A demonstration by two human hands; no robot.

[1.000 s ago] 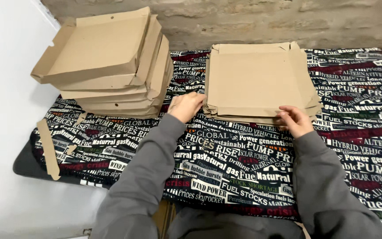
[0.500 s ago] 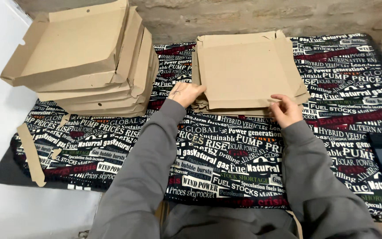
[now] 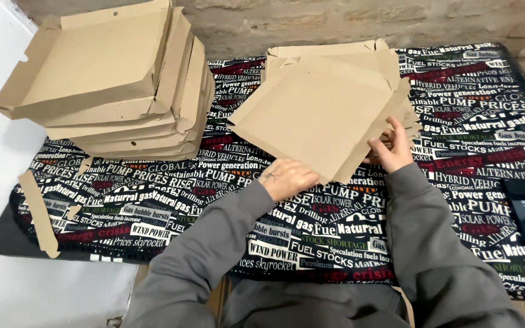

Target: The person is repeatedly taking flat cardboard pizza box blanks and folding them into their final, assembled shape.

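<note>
We hold the flat cardboard blank (image 3: 317,115) tilted above its pile (image 3: 396,67): left hand (image 3: 287,178) closed on the near corner, right hand (image 3: 390,149) pinching the edge. Risk: blank slips or dislodges the pile onto the surface (image 3: 335,243).

Flat cardboard box blank (image 3: 311,115): plain brown, unfolded, roughly square w/ notched flap edges. Lifted and tilted, turned diagonal so one corner points down between the hands, just right of left hand (image 3: 288,178) and just left of right hand (image 3: 391,149). Near edge raised off what's below; right hand grips its right edge, fingers curled under. Left hand sits at the low corner, touching it.

Stack of flat blanks (image 3: 390,61): same brown cardboard, lies flat right behind/under the lifted blank, beyond both hands; far edge and right flaps show, rest hidden by the lifted sheet.
</note>
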